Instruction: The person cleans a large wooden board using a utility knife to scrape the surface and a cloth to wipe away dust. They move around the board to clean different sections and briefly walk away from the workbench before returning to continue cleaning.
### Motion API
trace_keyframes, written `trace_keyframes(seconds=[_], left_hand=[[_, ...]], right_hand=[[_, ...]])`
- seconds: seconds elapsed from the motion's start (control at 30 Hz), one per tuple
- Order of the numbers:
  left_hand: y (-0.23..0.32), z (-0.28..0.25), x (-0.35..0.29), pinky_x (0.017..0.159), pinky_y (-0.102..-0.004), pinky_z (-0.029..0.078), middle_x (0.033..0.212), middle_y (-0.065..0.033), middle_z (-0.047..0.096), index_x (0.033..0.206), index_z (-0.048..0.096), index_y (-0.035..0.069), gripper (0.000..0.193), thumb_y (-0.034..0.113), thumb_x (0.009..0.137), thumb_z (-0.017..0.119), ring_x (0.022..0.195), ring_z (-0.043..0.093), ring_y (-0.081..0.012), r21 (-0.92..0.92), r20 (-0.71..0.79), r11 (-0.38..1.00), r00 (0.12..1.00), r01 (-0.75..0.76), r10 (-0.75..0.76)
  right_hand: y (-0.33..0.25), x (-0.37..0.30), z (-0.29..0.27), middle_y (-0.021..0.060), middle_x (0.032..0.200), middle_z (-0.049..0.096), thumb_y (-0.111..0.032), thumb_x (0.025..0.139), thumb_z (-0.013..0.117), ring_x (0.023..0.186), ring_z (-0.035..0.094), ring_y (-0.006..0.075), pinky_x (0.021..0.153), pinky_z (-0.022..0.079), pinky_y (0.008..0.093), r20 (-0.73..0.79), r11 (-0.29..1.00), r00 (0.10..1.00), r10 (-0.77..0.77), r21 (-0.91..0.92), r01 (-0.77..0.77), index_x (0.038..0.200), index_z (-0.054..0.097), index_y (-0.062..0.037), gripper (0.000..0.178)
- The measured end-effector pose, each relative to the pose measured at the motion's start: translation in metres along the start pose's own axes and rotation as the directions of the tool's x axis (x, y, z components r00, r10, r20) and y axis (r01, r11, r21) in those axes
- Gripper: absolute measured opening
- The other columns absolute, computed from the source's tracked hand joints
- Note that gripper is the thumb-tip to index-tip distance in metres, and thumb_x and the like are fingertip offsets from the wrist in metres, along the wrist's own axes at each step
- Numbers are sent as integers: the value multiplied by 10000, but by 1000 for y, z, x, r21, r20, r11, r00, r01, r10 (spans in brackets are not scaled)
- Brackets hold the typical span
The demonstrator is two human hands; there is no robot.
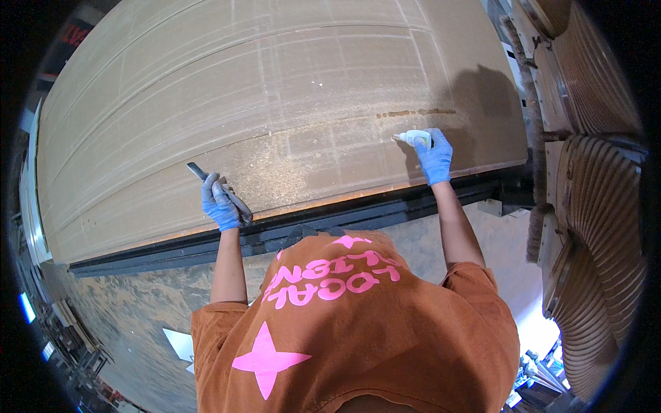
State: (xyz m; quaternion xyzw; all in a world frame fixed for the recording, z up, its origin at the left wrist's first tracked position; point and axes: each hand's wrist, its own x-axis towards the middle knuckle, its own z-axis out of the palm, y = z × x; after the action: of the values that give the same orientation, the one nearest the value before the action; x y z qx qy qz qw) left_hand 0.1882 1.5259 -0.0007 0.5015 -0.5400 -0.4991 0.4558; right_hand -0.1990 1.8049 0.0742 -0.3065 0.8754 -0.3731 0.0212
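Observation:
My left hand [219, 204], in a blue glove, closes around a slim dark grey tool [196, 170]. Its flat end sticks out past the fingers toward the far left; its exact kind is not clear. Another dark piece shows beside the palm, near the board's front edge. My right hand [435, 157], also gloved in blue, grips a small white squeeze bottle [417, 138] tilted sideways, its thin nozzle pointing left just over the board. Beyond the bottle, a broken brown line [416, 112] of some substance lies on the large brown board [206, 103].
Pale sawdust [275, 168] is scattered over the board between my hands. A dark rail [296, 233] runs along the board's near edge. Big ribbed hoses [599, 206] hang at the right. Below the rail is a dusty floor [131, 323] with a white scrap [180, 344].

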Motion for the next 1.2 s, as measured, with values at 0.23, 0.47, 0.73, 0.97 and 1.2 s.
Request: trace_keyframes(seconds=[0.23, 0.47, 0.73, 0.97, 1.2], left_hand=[[1, 1, 1, 641, -261, 492, 988, -69, 627, 1063, 603, 23, 208, 134, 922, 499, 792, 604, -148, -17, 2, 1000, 1000, -17, 17], [1, 2, 0, 647, -267, 495, 992, -69, 627, 1062, 601, 20, 208, 132, 921, 498, 807, 607, -156, -13, -9, 1000, 1000, -28, 27], [0, 0, 1, 660, -275, 503, 1010, -77, 631, 1066, 603, 17, 210, 126, 919, 501, 826, 617, -167, 0, -3, 1000, 1000, -27, 27], [-5, 0, 2, 610, -254, 502, 1041, -86, 628, 1091, 593, 26, 215, 123, 920, 506, 790, 622, -167, -7, -11, 999, 999, -54, 54], [-1, -1, 1, 670, -268, 502, 1027, -76, 624, 1078, 597, 13, 214, 127, 922, 504, 836, 615, -162, -13, 7, 1000, 1000, -7, 7]], right_hand=[[2, -10, 2, 167, 778, 592, -158, 726, 705, 697, 600, 283, 656, 482, 347, -27, 999, 1000, 6, -38, -7, 841, 593, -19, 212], [3, -10, 1, 166, 786, 600, -166, 714, 716, 702, 607, 287, 658, 487, 355, -27, 995, 1000, 1, -102, -4, 843, 598, -25, 224], [-1, -13, 1, 126, 778, 589, -116, 734, 698, 700, 582, 207, 678, 484, 310, -17, 996, 1000, -1, -86, -1, 875, 589, -12, 206], [-5, -13, 0, 132, 785, 591, -126, 738, 700, 706, 584, 219, 685, 484, 316, -14, 994, 1000, -8, -108, 7, 866, 589, -12, 204], [-11, -15, 4, 153, 791, 596, -177, 714, 724, 715, 595, 294, 671, 484, 355, -13, 998, 1000, 10, -57, -11, 842, 605, -25, 232]])
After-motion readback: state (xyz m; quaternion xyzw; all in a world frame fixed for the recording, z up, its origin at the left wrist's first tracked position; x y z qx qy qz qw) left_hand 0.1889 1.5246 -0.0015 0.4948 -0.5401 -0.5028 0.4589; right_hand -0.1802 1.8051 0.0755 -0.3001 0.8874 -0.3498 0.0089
